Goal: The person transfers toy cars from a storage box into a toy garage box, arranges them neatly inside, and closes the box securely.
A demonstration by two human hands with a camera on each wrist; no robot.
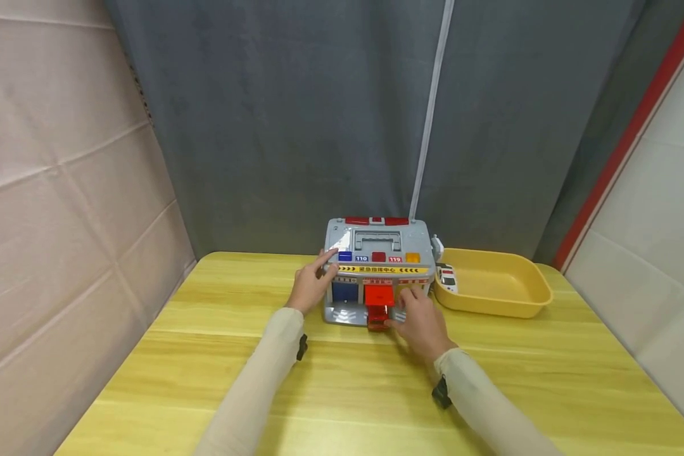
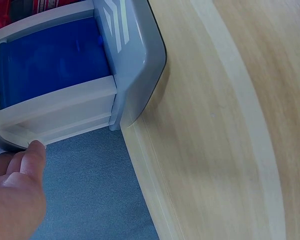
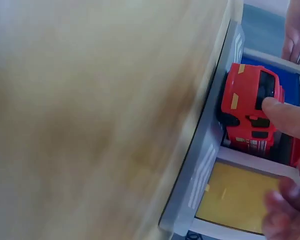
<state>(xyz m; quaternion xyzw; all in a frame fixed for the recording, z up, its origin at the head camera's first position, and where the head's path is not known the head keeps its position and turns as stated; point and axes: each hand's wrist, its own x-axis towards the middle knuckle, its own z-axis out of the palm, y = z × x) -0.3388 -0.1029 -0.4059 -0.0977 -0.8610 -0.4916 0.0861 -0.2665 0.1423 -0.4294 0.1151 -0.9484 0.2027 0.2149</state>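
Note:
A grey toy garage (image 1: 418,233) stands on the table, with its red middle door (image 1: 379,295) swung up. From that bay a red toy fire truck (image 3: 242,102) sticks out onto the front ledge. My right hand (image 1: 425,324) touches the truck's windshield with its thumb. Its other fingers are bent in front of the yellow door (image 3: 235,195), apart from the truck. At the garage's left side, my left hand (image 1: 309,286) rests its fingertips along the roof edge near the blue button (image 1: 345,256). Beneath it the blue door (image 2: 55,60) is down.
To the right of the garage is a yellow tray (image 1: 498,310). A white toy car (image 1: 447,278) leans at its left rim. Behind the wooden table (image 1: 234,380) hangs a grey curtain (image 1: 285,126).

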